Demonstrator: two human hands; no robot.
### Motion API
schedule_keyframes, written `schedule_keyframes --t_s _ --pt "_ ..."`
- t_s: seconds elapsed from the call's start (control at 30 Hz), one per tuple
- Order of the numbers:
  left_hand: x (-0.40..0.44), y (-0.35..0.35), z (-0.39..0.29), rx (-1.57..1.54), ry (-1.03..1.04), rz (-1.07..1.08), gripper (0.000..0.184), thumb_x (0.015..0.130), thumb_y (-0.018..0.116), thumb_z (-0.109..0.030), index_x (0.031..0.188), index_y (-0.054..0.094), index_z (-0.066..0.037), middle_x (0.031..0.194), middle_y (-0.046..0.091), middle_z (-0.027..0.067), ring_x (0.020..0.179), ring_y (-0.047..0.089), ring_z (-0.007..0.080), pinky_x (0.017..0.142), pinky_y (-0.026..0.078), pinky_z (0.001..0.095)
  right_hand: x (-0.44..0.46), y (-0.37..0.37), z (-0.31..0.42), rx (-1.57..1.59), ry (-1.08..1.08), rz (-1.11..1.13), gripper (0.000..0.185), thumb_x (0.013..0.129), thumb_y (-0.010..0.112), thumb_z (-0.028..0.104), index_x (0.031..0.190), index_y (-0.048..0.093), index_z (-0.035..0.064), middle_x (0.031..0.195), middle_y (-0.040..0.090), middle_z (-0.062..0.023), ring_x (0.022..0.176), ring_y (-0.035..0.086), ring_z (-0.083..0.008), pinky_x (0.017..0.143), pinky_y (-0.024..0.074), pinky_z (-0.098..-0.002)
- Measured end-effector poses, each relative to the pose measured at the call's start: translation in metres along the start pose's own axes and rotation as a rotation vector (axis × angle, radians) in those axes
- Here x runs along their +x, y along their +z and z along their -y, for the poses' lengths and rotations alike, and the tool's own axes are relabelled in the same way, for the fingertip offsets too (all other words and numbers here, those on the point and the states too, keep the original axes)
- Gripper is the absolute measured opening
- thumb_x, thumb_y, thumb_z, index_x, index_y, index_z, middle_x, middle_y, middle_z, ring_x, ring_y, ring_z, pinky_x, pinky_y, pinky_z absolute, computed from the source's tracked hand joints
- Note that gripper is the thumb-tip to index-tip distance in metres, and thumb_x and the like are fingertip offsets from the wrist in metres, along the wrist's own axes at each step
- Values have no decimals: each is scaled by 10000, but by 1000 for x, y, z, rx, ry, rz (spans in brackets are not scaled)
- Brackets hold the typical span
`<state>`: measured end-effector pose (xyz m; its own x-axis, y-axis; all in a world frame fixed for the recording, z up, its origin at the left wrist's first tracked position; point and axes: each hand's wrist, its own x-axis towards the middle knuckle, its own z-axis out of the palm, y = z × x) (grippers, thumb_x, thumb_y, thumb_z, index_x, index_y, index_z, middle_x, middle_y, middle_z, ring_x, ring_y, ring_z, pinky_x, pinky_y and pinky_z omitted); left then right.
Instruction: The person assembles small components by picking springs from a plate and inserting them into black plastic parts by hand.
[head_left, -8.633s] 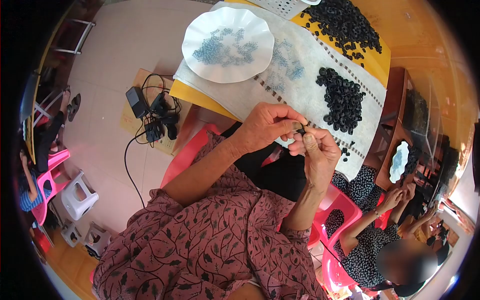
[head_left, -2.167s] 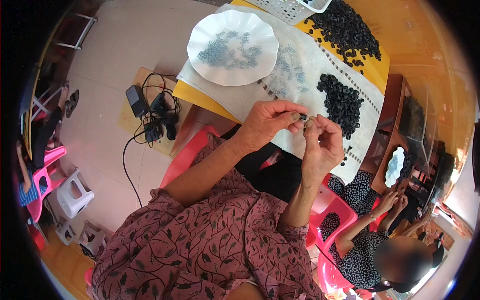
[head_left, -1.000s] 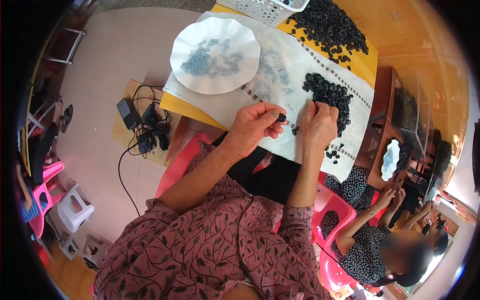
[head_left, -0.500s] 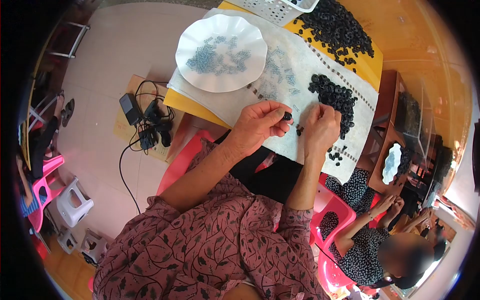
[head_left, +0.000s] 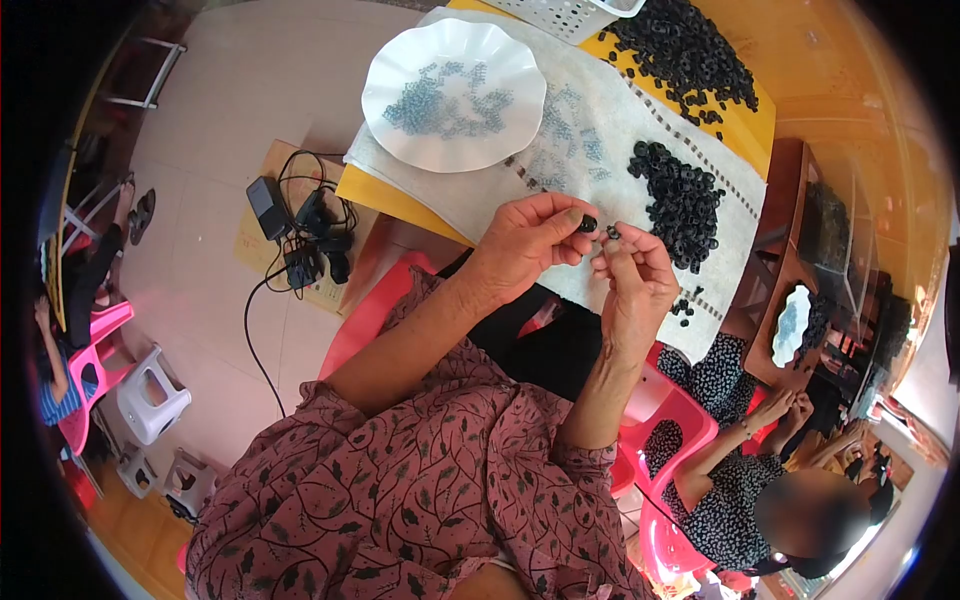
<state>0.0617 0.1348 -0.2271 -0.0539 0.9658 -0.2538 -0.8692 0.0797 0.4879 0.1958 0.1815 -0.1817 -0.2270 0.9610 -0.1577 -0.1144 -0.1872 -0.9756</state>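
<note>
My left hand [head_left: 535, 243] pinches a small black round part [head_left: 588, 224] between thumb and forefinger, above the near edge of the white cloth [head_left: 610, 205]. Close beside it, my right hand [head_left: 640, 275] has its fingertips closed on a tiny dark piece [head_left: 613, 232]; its exact kind is too small to make out. A heap of small black parts [head_left: 680, 205] lies on the cloth beyond my right hand. Tiny clear bluish pieces [head_left: 415, 105] fill the middle of a white wavy-rimmed plate [head_left: 455, 158], and more lie scattered on the cloth.
A larger black heap [head_left: 690, 55] lies on the yellow table [head_left: 762, 125] near a white perforated basket [head_left: 560, 18]. Cables and adapters [head_left: 310, 225] rest at the left. To the right, another person [head_left: 730, 500] sits by a brown table with a small plate [head_left: 791, 325].
My right hand has come away from the black heap and toward my left hand, now with a tiny piece at its fingertips. My left hand still pinches the black part.
</note>
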Motion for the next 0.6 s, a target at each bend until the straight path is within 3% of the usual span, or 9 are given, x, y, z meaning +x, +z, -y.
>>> schedule_keyframes --t_s 0.6 --pt "1 0 0 5 -7 -36 212 953 555 -140 1083 629 10 860 617 34 719 553 86 660 468 225 -16 11 -1 -13 -42 -64 146 870 635 -1 1010 629 -42 851 672 -105 687 634 -121 596 498 -214"
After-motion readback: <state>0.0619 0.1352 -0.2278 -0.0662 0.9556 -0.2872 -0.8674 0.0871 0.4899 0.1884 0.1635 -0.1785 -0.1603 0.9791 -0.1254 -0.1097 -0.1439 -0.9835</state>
